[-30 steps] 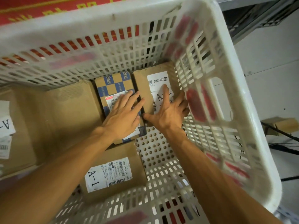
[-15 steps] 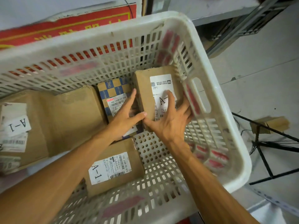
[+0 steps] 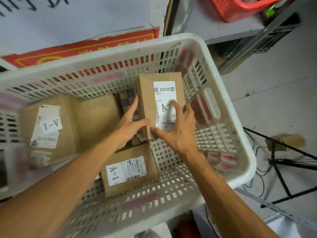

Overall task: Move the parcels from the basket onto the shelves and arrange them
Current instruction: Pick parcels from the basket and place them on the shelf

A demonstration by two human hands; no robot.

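Note:
A white slatted basket holds several parcels. Both hands are on a brown parcel with a white "A-" label, which is raised and tilted near the basket's far right wall. My right hand grips it from above, fingers spread over the label and its right edge, thumb at the near corner. My left hand presses straight fingers against its left side, thumb at the near end. A blue-and-tan checkered parcel lies partly hidden behind my left hand. Closer to me lies a brown parcel labelled A-1.
Two larger brown parcels, a labelled one and a plain one, fill the basket's left side. A grey shelf with a red basket stands beyond. A black tripod and a small carton sit on the floor at right.
The labelled brown parcel has risen from the basket floor between my hands. My left hand left the checkered parcel and moved against the brown parcel's side. The view pulled back.

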